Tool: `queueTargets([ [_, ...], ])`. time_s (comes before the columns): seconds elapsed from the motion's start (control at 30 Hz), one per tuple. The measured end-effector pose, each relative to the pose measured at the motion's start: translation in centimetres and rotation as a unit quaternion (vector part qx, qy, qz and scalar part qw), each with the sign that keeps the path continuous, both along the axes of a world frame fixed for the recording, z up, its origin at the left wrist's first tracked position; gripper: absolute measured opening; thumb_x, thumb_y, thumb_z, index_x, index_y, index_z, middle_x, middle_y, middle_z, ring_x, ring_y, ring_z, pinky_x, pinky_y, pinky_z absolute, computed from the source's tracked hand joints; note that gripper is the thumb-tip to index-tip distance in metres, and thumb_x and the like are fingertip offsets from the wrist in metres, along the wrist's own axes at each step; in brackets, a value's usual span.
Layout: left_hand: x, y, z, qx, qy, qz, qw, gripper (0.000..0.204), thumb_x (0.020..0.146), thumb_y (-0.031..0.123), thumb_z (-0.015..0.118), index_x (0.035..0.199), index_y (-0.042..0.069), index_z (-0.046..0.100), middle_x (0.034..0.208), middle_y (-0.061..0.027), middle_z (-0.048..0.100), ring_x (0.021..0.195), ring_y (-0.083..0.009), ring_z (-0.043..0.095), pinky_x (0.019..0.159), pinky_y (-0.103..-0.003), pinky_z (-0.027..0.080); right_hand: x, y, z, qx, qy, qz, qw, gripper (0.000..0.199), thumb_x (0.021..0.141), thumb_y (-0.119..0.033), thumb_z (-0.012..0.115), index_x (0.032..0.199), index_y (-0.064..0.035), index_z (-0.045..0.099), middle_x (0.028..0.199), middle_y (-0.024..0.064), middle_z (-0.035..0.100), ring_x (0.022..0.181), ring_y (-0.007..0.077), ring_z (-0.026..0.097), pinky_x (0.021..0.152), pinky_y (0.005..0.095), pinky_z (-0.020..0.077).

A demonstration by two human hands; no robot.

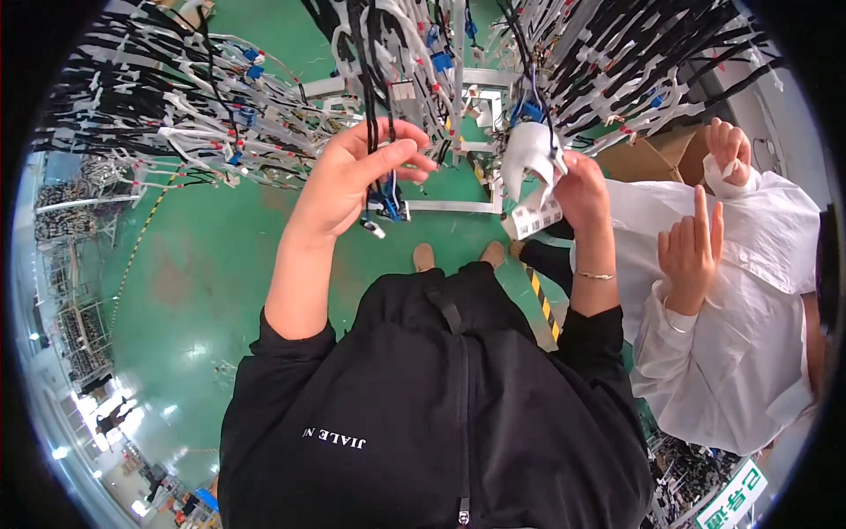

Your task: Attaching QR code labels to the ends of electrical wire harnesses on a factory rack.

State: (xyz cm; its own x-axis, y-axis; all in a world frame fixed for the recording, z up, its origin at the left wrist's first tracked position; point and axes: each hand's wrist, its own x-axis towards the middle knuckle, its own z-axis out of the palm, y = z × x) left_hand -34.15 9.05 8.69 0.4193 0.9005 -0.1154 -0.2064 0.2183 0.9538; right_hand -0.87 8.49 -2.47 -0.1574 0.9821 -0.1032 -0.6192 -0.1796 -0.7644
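Black cables (pixel 371 88) of a wire harness hang down in front of me, with blue and white connectors (pixel 388 208) at their lower ends. My left hand (pixel 370 167) curls around these cables, thumb across them and fingertips partly apart. A curled white strip of labels (pixel 529 150) is in my right hand (pixel 583 189), pinched at its right edge. Its lower end (pixel 538 216) carries small dark printed marks. Some fingertips of the right hand are hidden behind the strip.
Dense rows of black and white wire harnesses (pixel 176 115) hang at left and right from a pale metal frame (pixel 454 207). A co-worker in a white shirt (pixel 736 256) stands close on my right, both hands raised. A cardboard box (pixel 656 159) is behind. Striped tape (pixel 542 300) marks the green floor.
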Motion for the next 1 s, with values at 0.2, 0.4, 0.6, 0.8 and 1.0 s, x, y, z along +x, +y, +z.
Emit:
queueTargets([
  [0.2, -0.5, 0.1, -0.2, -0.048, -0.116, -0.042, 0.991, 0.026, 0.099, 0.012, 0.050, 0.109, -0.008, 0.061, 0.116, -0.0198, 0.062, 0.115, -0.0339, 0.059, 0.104, -0.043, 0.047, -4.0, -0.1, 1.3, -0.048, -0.425, -0.137, 0.893, 0.049, 0.095, -0.044, 0.059, 0.086, 0.0027, 0.072, 0.072, 0.0082, 0.069, 0.059, 0.0110, 0.060, 0.057, 0.0253, 0.0468],
  [0.4, -0.7, 0.1, -0.1, -0.125, -0.282, -0.146, 0.940, 0.026, 0.103, 0.016, 0.043, 0.115, -0.002, 0.058, 0.121, -0.0212, 0.061, 0.126, -0.0405, 0.050, 0.110, -0.050, 0.041, -11.6, -9.5, 4.6, 0.167, -0.329, 0.004, 0.929, 0.038, 0.086, -0.028, 0.066, 0.112, 0.0002, 0.067, 0.113, 0.0096, 0.065, 0.106, 0.0182, 0.060, 0.092, 0.0305, 0.0452],
  [0.6, -0.2, -0.1, -0.2, -0.165, -0.352, -0.197, 0.900, 0.030, 0.104, 0.016, 0.039, 0.116, -0.002, 0.060, 0.124, -0.0228, 0.060, 0.130, -0.0401, 0.046, 0.113, -0.050, 0.037, -15.5, -13.8, 5.1, 0.156, -0.283, -0.070, 0.944, 0.026, 0.078, -0.009, 0.077, 0.102, -0.0004, 0.069, 0.102, 0.0087, 0.068, 0.094, 0.0166, 0.060, 0.083, 0.0290, 0.0464],
  [0.8, -0.3, -1.6, 1.7, -0.188, -0.340, -0.174, 0.905, 0.045, 0.099, 0.006, 0.038, 0.142, -0.008, 0.034, 0.148, -0.0278, 0.034, 0.141, -0.0405, 0.028, 0.117, -0.052, 0.028, -16.7, -15.7, 5.6, 0.051, -0.114, -0.172, 0.977, 0.015, 0.091, -0.005, 0.064, 0.103, 0.0039, 0.066, 0.095, 0.0024, 0.067, 0.082, 0.0064, 0.060, 0.074, 0.0208, 0.0463],
  [1.0, -1.1, -2.5, 2.3, -0.188, -0.382, -0.190, 0.884, 0.049, 0.091, 0.000, 0.037, 0.139, -0.008, 0.038, 0.143, -0.0285, 0.042, 0.135, -0.0410, 0.039, 0.114, -0.051, 0.035, -17.9, -15.8, 5.3, 0.023, -0.050, -0.197, 0.979, 0.016, 0.095, -0.007, 0.058, 0.103, 0.0046, 0.066, 0.093, 0.0019, 0.068, 0.082, 0.0056, 0.059, 0.075, 0.0202, 0.0455],
])
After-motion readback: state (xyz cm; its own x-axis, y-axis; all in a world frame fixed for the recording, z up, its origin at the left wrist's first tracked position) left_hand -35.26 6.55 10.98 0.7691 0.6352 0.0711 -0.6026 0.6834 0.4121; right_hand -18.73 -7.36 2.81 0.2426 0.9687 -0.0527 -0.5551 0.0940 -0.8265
